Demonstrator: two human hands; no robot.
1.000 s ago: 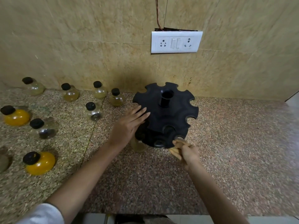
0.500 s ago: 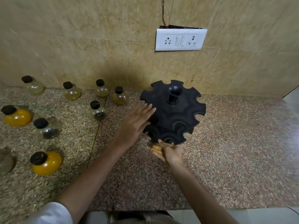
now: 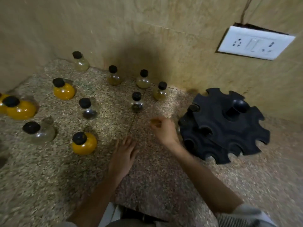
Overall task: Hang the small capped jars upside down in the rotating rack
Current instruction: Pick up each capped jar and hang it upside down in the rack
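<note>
A speckled granite worktop (image 3: pixel 155 185) fills most of the view, backed by a beige tiled wall (image 3: pixel 147 30) that carries a white socket plate (image 3: pixel 255 42). On the right of the worktop stands the black rotating rack (image 3: pixel 224 125), a notched disc with a hollow post in its centre; one jar (image 3: pixel 194 108) seems to hang in a slot at its left edge, base upward (the blur makes this hard to confirm).

The remaining jars stand upright, black caps on top, spread over the left half of the worktop. Three hold bright orange contents: one at the far left (image 3: pixel 19 108), one behind it (image 3: pixel 64 90), one nearest the person (image 3: pixel 84 144). Clear or dark-bottomed jars (image 3: pixel 87 109) sit between them, and paler yellow-green ones (image 3: pixel 113 77) line the wall.

The left hand (image 3: pixel 123 157) lies flat, fingers spread, palm down on the worktop and holding nothing. The right hand (image 3: pixel 164 130) is loosely curled just left of the rack, with nothing in its grasp.
</note>
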